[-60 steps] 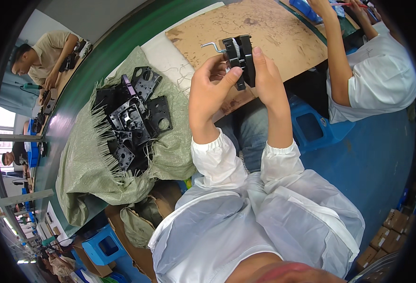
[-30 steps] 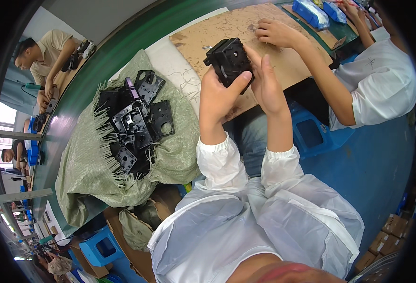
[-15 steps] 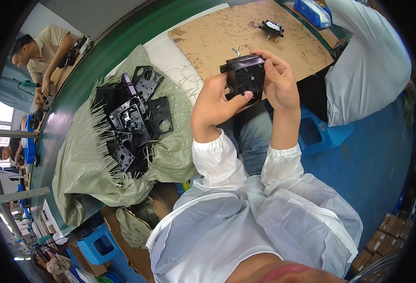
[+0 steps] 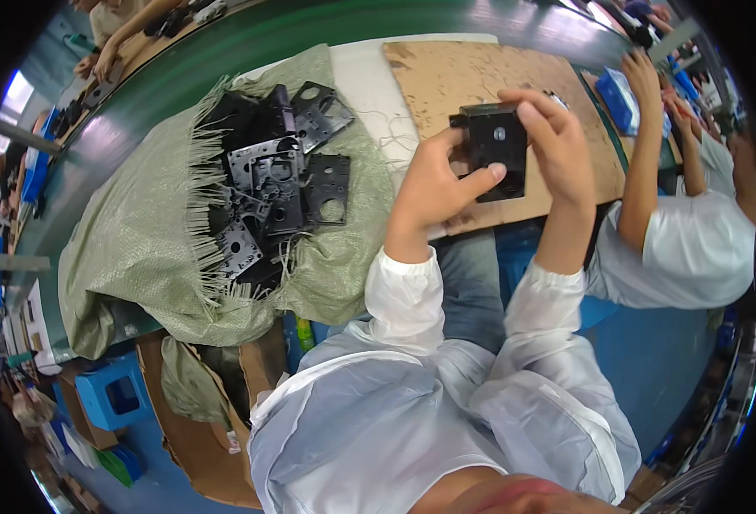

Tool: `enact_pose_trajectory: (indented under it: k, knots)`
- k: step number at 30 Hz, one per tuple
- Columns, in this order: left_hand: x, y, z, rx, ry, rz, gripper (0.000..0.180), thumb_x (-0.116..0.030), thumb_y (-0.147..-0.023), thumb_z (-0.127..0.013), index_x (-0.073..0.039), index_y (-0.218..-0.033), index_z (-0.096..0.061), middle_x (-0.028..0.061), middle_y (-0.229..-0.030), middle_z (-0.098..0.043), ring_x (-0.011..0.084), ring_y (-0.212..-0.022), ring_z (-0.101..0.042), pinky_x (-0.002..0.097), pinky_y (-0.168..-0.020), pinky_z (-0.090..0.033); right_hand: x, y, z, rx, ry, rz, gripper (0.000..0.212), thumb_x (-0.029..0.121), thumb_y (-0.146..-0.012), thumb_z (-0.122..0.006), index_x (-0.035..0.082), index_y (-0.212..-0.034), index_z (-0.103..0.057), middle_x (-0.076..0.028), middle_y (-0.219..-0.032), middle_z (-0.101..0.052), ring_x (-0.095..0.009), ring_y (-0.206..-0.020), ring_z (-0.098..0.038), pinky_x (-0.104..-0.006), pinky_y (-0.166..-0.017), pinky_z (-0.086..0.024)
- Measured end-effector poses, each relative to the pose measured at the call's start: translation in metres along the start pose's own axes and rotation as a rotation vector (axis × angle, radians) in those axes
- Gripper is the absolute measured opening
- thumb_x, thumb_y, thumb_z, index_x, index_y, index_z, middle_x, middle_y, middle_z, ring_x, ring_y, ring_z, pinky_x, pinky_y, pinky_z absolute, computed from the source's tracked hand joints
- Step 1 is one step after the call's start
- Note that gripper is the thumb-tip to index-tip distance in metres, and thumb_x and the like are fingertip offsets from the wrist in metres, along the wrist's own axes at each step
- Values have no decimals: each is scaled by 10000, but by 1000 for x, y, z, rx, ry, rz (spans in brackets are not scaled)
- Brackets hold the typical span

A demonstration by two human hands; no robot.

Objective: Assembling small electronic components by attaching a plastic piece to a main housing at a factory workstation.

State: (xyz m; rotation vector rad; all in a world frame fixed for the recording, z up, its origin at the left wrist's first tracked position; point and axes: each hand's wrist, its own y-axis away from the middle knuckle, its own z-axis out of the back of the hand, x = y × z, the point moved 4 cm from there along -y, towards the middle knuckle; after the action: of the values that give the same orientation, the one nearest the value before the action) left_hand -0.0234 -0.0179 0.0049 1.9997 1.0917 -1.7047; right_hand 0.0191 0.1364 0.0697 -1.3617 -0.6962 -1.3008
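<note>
A black, boxy plastic housing [image 4: 496,141] is held above the near part of the brown board, one flat face with a small round hole toward me. My left hand [image 4: 441,182] grips its left side, thumb pressed on the lower face. Around the top right corner close the fingers and thumb of my right hand [image 4: 556,146]. Left of my hands, several black plastic plates and frames [image 4: 267,184] with round cut-outs lie heaped on an open green woven sack [image 4: 142,231].
The worn brown board [image 4: 447,73] lies on the green-topped table [image 4: 361,21]. At right a co-worker's arm [image 4: 644,163] reaches toward a blue bin [image 4: 615,101]. Below the sack stand a cardboard box [image 4: 198,454] and a blue stool [image 4: 95,398].
The view has turned, so the sack and board sit differently in it. The housing now shows a flatter face; both hands still hold it. The small black-and-white part on the board is now mostly hidden.
</note>
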Motion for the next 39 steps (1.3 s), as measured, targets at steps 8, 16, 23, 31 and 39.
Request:
enact_pose_trajectory:
  k: [8, 16, 23, 31, 39]
  knots:
    - [-7, -3, 24, -740, -417, -322, 414, -94, -833, -653, 24, -1212, -534, 149, -1105, -623, 240, -954, -611, 362, -818, -489, -52, -190, -12, 15, -250, -287, 278, 269, -956, -623, 7, -1048, -630, -41, -947, -655, -142, -841, -606, -303, -818, -496]
    - [-9, -2, 20, -661, -280, -312, 253, -39, -825, -616, 51, -1061, -601, 147, -898, -657, 216, -792, -643, 317, -745, -512, -152, -279, -12, -485, -76, -544, 354, 287, -920, -642, -25, -1082, -596, -156, -913, -663, -287, -935, -656, -391, -867, -525]
    - [-10, -1, 23, -644, -254, -300, 176, -47, -830, -608, 45, -979, -629, 146, -849, -666, 223, -748, -653, 309, -702, -520, -95, -255, -64, 65, 1037, 324, 428, 302, -884, -598, 18, -1203, -621, -192, -1155, -663, -332, -1065, -638, -391, -916, -492]
    - [-5, -4, 22, -600, -560, -47, 182, -155, -847, -633, -17, -965, -649, 159, -882, -682, 345, -790, -656, 429, -688, -508, 28, -81, -223, 988, 664, 378, 595, 301, -862, -693, 47, -1360, -491, -151, -1283, -571, -266, -1083, -594, -348, -930, -480]
    - [15, -5, 15, -593, -663, -465, 229, -189, -825, -686, -33, -987, -646, 170, -985, -676, 360, -965, -628, 456, -818, -476, 1, -69, -247, 837, 654, 489, 537, 206, -776, -732, 13, -1247, -561, -194, -1087, -625, -336, -1081, -597, -399, -923, -486]
